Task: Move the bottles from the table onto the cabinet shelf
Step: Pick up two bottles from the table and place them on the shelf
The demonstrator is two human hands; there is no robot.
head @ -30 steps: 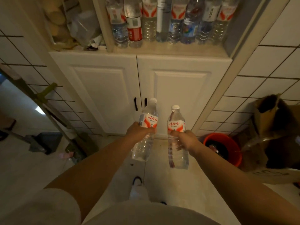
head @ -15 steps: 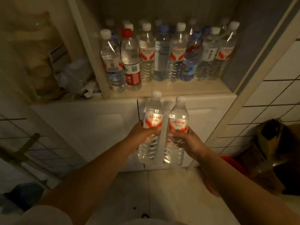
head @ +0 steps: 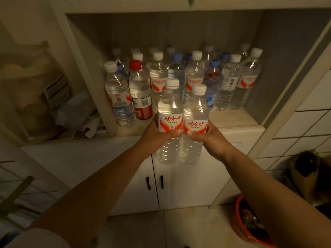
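Observation:
My left hand (head: 155, 136) grips a clear water bottle (head: 169, 111) with a white cap and a red-and-white label. Beside it, my right hand (head: 208, 136) grips a second bottle (head: 196, 115) of the same kind. The two bottles touch side by side, upright, just in front of the cabinet shelf (head: 231, 119). Several bottles stand in rows on that shelf, among them a red-capped one (head: 138, 90) at the left and a white-capped one (head: 248, 77) at the far right. Bare shelf shows along the front edge to the right of my hands.
A vertical divider (head: 89, 72) bounds the shelf on the left, with a compartment of bags and clutter (head: 53, 104) past it. Below are two white cabinet doors with black handles (head: 155, 182). An orange bucket (head: 250, 222) and a brown paper bag (head: 308, 169) stand on the floor at right.
Both hands have lifted their bottles up and forward to the shelf front, closing together until the bottles touch. The camera has tilted up, and the shelf fills the view.

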